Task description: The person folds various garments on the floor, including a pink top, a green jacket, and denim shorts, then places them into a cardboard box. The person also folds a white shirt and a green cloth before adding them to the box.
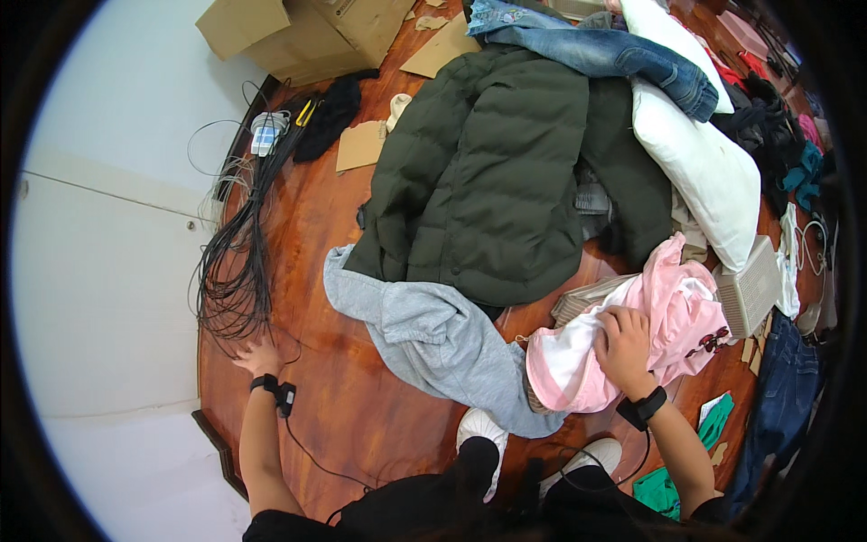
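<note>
My left hand [260, 359] is low over the reddish wood floor, fingers spread, at the near end of a tangle of thin black cables [237, 280]. My right hand [623, 348] rests on a crumpled pink and white garment [673, 312], its fingers bent into the cloth; the fingertips are partly hidden. Beside that garment lies a grey sweatshirt [433, 339]. A dark green padded jacket [506, 172] is spread out beyond, overlapping the sweatshirt's far edge. Under the pink cloth a striped beige fabric [578, 303] shows.
An opened cardboard box [316, 41] stands at the far left against the wall. Jeans [605, 54] lie across white pillows [704, 176] at the far right. A beige plastic basket [751, 285], dark jeans [777, 397] and green cloth [657, 492] lie on the right. My shoes are at the bottom.
</note>
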Demonstrator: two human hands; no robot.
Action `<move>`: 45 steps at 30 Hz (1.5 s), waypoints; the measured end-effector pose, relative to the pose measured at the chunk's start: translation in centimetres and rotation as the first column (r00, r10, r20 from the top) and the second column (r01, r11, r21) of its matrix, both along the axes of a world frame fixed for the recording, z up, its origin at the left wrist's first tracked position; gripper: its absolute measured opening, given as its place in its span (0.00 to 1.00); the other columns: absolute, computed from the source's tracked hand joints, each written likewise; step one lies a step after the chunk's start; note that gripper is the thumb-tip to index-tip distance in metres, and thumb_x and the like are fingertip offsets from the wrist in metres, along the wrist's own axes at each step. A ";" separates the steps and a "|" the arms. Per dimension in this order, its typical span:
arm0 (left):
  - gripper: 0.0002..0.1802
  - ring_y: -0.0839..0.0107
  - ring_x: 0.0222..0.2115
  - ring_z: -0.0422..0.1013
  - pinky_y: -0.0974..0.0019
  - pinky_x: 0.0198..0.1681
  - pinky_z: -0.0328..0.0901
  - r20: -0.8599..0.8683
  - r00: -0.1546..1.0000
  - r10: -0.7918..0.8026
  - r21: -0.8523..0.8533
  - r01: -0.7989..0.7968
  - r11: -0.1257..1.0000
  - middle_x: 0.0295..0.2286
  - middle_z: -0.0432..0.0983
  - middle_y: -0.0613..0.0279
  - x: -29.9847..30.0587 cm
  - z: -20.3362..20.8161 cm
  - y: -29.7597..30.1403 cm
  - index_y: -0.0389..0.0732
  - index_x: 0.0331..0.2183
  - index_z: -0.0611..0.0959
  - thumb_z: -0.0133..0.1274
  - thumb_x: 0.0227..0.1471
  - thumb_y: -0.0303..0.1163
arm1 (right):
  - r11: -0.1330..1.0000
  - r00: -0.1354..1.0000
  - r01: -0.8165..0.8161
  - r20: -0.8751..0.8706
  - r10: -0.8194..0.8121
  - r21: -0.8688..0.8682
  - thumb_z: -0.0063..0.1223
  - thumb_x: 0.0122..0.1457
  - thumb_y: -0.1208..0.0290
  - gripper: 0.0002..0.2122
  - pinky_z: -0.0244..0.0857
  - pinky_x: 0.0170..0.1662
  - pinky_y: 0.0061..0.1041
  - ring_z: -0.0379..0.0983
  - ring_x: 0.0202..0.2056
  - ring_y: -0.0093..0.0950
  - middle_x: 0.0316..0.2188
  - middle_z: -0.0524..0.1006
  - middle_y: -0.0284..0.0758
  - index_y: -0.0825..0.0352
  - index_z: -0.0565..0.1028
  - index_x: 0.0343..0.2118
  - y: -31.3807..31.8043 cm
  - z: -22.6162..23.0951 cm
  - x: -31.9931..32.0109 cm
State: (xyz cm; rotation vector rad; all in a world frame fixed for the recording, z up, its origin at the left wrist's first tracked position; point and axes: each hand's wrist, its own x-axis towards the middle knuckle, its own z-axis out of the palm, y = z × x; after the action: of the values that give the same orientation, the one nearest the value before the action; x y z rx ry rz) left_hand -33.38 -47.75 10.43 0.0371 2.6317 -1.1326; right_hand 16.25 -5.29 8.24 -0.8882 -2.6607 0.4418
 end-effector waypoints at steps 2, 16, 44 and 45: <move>0.32 0.45 0.54 0.64 0.34 0.53 0.57 0.252 0.967 0.041 0.109 -0.070 0.992 0.53 0.67 0.46 1.9 0.5 6.9 0.49 0.58 0.66 0.42 0.55 0.53 | 1.000 1.000 0.008 0.011 -0.008 0.000 0.53 0.45 0.76 0.13 0.58 0.49 0.37 0.66 0.43 0.39 0.39 0.72 0.38 0.67 0.74 0.37 0.0 0.1 -0.3; 0.63 0.37 0.60 0.47 0.31 0.56 0.47 -0.086 0.816 -0.572 0.765 0.422 0.486 0.59 0.48 0.29 7.7 1.9 43.3 0.49 0.64 0.45 0.60 0.37 0.65 | 0.990 0.984 -0.065 0.158 0.085 -0.129 0.57 0.46 0.68 0.19 0.54 0.56 0.39 0.65 0.50 0.39 0.46 0.71 0.39 0.65 0.74 0.43 -1.2 3.1 0.7; 0.23 0.50 0.29 0.75 0.54 0.34 0.69 0.246 -0.101 -0.964 0.958 -0.123 0.258 0.29 0.75 0.41 39.0 6.1 32.0 0.31 0.49 0.69 0.48 0.51 0.30 | 0.989 0.990 0.049 0.134 -0.030 -0.141 0.63 0.47 0.61 0.34 0.61 0.54 0.49 0.59 0.54 0.59 0.61 0.50 0.56 0.56 0.62 0.59 1.8 11.1 -1.5; 0.23 0.51 0.32 0.76 0.57 0.37 0.70 0.200 -0.189 -0.961 0.956 -0.176 0.234 0.33 0.77 0.43 36.8 6.5 32.6 0.33 0.48 0.71 0.50 0.54 0.37 | 0.975 0.993 0.073 0.109 -0.051 -0.211 0.64 0.47 0.61 0.34 0.61 0.54 0.50 0.60 0.54 0.59 0.61 0.50 0.57 0.56 0.62 0.59 2.4 10.2 -1.5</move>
State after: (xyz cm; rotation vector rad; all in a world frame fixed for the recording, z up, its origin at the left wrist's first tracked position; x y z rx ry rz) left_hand 3.44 -15.11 16.98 1.7382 1.2134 0.4281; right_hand 14.73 -2.85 18.45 -1.0811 -2.7056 0.6975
